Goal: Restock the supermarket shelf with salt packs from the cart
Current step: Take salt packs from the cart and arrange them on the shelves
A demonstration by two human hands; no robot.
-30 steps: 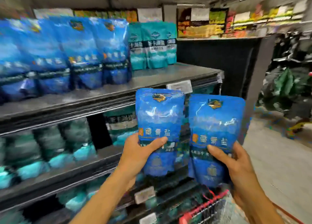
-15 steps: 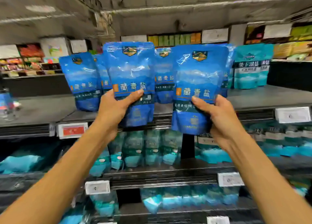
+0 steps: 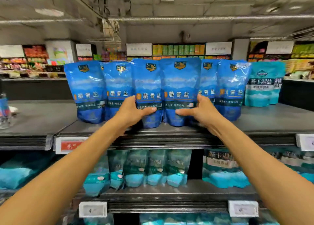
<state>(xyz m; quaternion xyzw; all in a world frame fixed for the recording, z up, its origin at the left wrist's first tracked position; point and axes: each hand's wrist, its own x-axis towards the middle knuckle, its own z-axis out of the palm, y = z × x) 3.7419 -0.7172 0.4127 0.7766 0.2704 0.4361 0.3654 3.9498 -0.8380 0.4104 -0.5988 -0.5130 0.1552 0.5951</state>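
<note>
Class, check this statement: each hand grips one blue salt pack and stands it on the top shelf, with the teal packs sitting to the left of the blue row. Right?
Not quite. The head view shows the teal packs right of the blue row. Otherwise correct: left hand and right hand each grip a blue salt pack on the top shelf.

Six blue salt packs (image 3: 180, 92) upright along the top shelf (image 3: 169, 131) front edge, two teal packs (image 3: 262, 85) toward its right end, two hands, four shelf-edge price tags (image 3: 93, 209)

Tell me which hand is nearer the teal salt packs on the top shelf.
Right. The right hand grips a blue pack left of the teal packs; the left hand is farther left.
</note>
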